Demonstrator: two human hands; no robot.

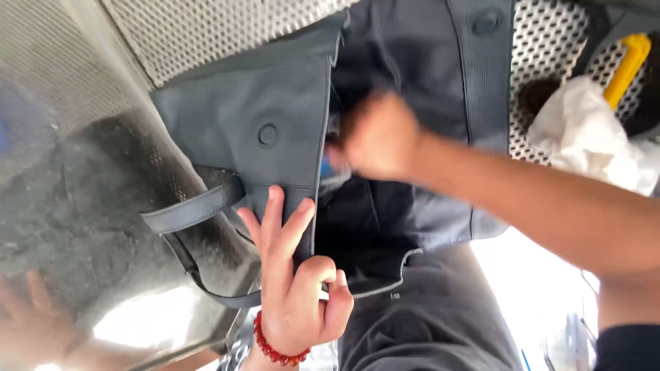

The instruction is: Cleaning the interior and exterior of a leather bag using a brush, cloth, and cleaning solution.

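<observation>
Lying across the middle of the view, a dark grey leather bag (275,130) spread open on a perforated metal surface (206,34), its grained panel marked with a round snap button (267,135) and a flat strap handle (196,209) looping off its lower left edge. Pressed flat against the near panel of the bag, the left hand (292,288), two long fingers (271,220) stretched upward along the panel's edge, the remaining fingers curled inward beside the thumb, pinning the leather rather than clasping it; a red beaded bracelet (275,347) round the wrist. Reaching in from the right, the right hand (378,137), blurred, bunched into a loose fist at the bag's mouth just beside the seam of the panel; something small and bluish (328,167) showing at the fingertips, too smeared to name, so impossible to tell whether anything is actually gripped. A second snap button (486,23) on the bag's far flap near the top. Off to the upper right, well apart from both hands, a crumpled white cloth (591,137) lying against a yellow handle (627,65). Along the left side, a shiny curved metal surface (69,206), scuffed and reflective. Below the bag, dark trousers (426,323).
</observation>
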